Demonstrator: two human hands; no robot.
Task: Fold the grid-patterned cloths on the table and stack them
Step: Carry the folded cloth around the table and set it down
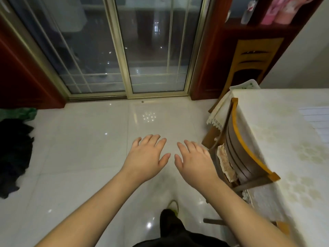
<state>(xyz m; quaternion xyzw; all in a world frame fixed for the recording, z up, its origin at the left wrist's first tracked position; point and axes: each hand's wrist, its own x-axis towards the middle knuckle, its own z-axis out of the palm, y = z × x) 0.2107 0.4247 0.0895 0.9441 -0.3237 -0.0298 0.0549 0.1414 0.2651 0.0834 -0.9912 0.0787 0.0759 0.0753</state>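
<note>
Hovering palm-down over the tiled floor (80,148), left hand (147,157) and right hand (195,161) are side by side, fingers spread, holding nothing. Grid-patterned cloth (316,122) lies on the desk (284,157) at right, beyond a wooden chair (243,145).

Open floor (89,148) ahead; chair (238,145) blocks table (284,139) edge on right; dark clothes pile (14,157) far left.
</note>
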